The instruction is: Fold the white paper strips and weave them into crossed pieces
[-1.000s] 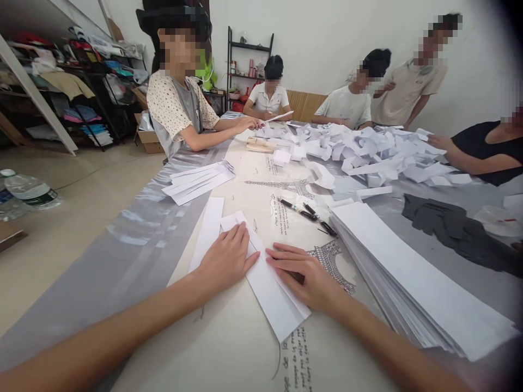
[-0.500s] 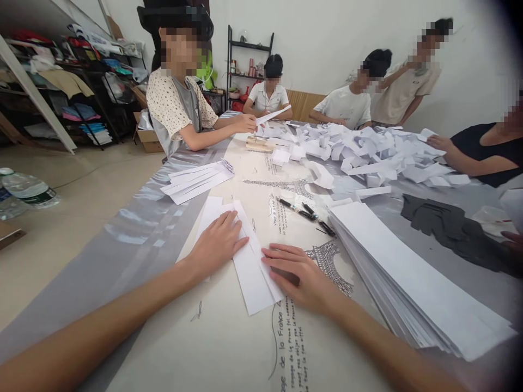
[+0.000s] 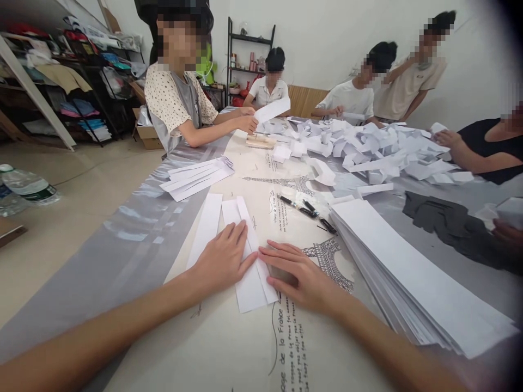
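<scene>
Printed tablecloth (image 3: 261, 348) covers the table; on it lies a white strip (image 3: 247, 256) under both flat, open hands, left hand (image 3: 223, 258) pressing its middle, right hand (image 3: 300, 275) at its edge. Just right sits a paper stack (image 3: 417, 277), pens (image 3: 306, 209) beyond.

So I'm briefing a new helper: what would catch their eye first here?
Probably the heap of folded papers across the far table, then the tall stack of white strips at the right. Up close, the left hand and right hand press flat on a folded strip.
</scene>
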Demonstrator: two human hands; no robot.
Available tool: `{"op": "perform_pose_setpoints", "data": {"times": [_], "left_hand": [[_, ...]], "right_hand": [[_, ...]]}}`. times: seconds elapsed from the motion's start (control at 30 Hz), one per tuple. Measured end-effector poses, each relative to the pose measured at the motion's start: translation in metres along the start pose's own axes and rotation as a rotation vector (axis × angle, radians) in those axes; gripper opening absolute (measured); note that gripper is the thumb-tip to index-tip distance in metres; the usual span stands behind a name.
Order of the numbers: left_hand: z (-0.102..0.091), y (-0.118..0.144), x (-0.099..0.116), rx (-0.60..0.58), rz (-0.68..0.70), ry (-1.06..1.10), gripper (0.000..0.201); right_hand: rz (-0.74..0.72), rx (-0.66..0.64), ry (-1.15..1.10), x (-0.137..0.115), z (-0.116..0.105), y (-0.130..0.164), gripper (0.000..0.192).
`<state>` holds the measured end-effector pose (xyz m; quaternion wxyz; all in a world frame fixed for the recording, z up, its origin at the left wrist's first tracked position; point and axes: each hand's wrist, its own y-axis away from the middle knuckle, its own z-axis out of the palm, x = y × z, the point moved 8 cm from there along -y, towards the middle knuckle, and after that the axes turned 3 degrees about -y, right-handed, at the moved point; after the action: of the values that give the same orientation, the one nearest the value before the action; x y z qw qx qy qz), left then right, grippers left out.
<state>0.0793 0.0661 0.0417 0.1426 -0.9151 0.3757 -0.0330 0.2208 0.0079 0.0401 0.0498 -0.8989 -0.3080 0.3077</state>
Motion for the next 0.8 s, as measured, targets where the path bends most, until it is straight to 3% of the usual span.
{"op": "perform_pose_setpoints", "data": {"times": [0.27, 0.5, 0.8], "left_hand": [[-0.001, 0.0, 0.001, 0.0, 0.004, -0.002, 0.056], [-0.001, -0.001, 0.001, -0.004, 0.009, -0.018, 0.053], [0.002, -0.002, 0.002, -0.021, 0.012, -0.022, 0.055]], "right_hand": [[0.003, 0.024, 0.015, -0.002, 0.001, 0.0, 0.053], [-0.102, 0.0, -0.063, -0.008, -0.007, 0.002, 0.032], [-0.153, -0.096, -0.013, -0.018, -0.009, 0.002, 0.039]]}}
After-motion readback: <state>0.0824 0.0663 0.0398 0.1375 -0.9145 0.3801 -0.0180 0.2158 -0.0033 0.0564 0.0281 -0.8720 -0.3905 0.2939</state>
